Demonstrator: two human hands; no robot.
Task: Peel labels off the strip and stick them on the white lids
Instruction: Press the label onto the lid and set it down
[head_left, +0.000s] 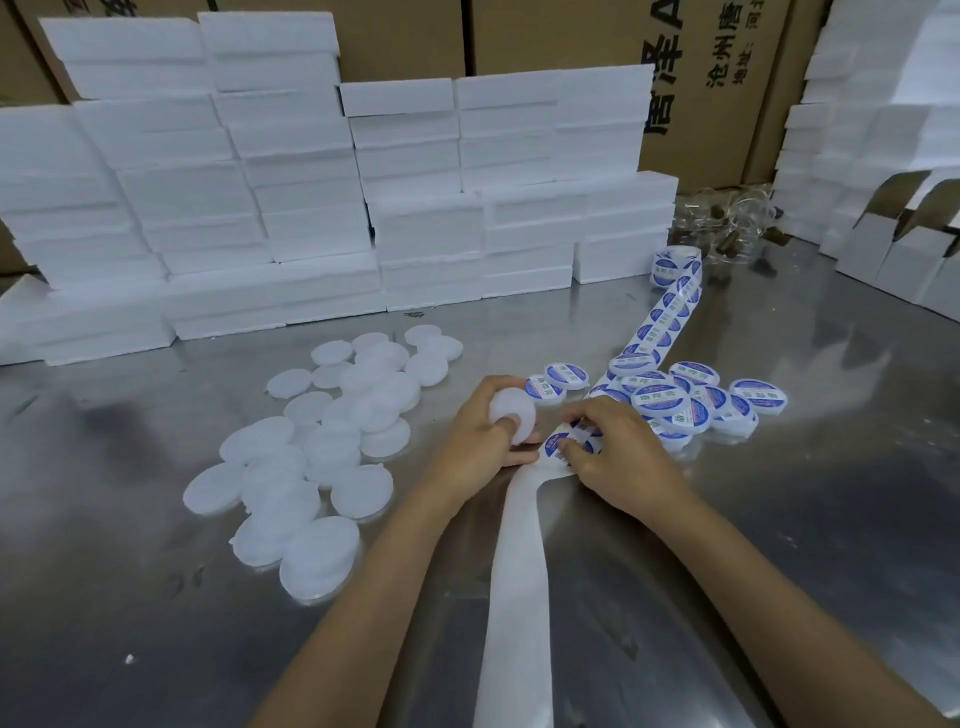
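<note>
My left hand (475, 434) gripped one blank lid (511, 415); my right hand (618, 457) pinched a label (563, 444) on the strip (519, 571) beside it. Roughly thirty blank lids (311, 457) lay left of the strip on the tabletop (779, 519), about a dozen labelled lids (680, 405) right.

Steel table (779, 467), foam blocks (311, 208), cardboard boxes (717, 93)

Your steel table (156, 597): plain lids (317, 452) at nine o'clock, labelled lids (680, 402) at two, foam blocks (322, 208) at twelve.
</note>
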